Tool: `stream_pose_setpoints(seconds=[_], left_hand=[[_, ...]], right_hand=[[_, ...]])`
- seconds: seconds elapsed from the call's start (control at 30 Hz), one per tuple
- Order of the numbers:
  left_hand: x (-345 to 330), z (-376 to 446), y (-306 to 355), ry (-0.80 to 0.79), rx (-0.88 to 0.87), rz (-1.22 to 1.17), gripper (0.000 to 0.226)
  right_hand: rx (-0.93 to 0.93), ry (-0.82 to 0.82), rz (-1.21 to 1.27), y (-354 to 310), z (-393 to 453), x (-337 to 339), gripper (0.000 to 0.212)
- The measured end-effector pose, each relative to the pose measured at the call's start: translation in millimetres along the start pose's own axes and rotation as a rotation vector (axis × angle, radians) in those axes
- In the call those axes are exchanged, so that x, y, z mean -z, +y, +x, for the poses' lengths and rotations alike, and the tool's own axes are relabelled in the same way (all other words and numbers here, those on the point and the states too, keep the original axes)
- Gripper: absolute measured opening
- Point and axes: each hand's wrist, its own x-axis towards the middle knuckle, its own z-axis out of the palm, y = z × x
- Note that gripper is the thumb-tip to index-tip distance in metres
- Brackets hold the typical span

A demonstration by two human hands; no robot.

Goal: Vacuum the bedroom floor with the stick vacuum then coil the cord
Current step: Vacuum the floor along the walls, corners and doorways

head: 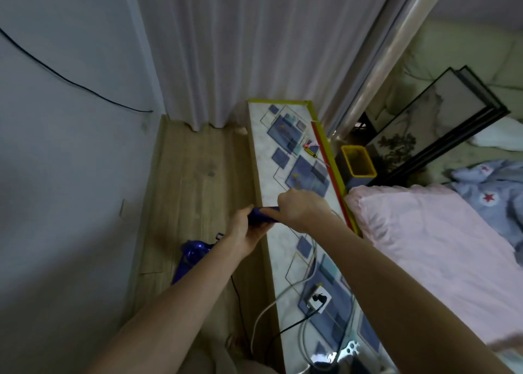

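The stick vacuum's blue handle (261, 213) sits clamped in my left hand (246, 232) and right hand (301, 208), fingers curled tight, above the wooden floor (195, 181) beside the patterned ledge (294, 158). I judge vacuuming is barely begun; next, push the head along this strip, keeping the black cord (240, 311) clear.

- Dim, bluish light, brightest through the curtain (254, 48).
- Soft blur throughout; fisheye bending grows away from the curtain, toward the frame edges.
- No glare.

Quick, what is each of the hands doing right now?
Left hand: closed around the blue vacuum handle.
Right hand: closed on the same handle, from above.
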Motion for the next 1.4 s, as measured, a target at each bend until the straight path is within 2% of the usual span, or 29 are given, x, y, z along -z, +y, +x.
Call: stream_pose_setpoints(seconds=[0.43, 0.67, 0.87, 1.07, 1.3, 1.4], left_hand=[[39.2, 28.8, 61.4, 0.198, -0.117, -0.164, 0.034], [37.6, 41.6, 116.6, 0.102, -0.142, -0.261, 0.028], [42.6, 53.0, 146.2, 0.051, -0.121, -0.24, 0.039], [36.8, 52.5, 150.6, 0.014, -0.066, -0.276, 0.029], [13.5, 62.0, 143.2, -0.011, -0.033, -0.267, 0.037], [4.6, 68.1, 139.6, 0.031, -0.053, -0.227, 0.037]], right_hand=[[0.215, -0.02, 0.025, -43.3, 84.7, 16.3, 0.064], [0.267, 0.026, -0.107, -60.0, 138.9, 59.1, 0.073], [0.193, -0.02, -0.078, -69.6, 162.8, 74.4, 0.066], [0.187, -0.071, -0.091, -63.4, 162.7, 80.2, 0.063], [0.183, -0.049, -0.142, -35.2, 164.0, 83.6, 0.065], [0.183, -0.049, -0.129, -25.5, 167.6, 79.3, 0.067]])
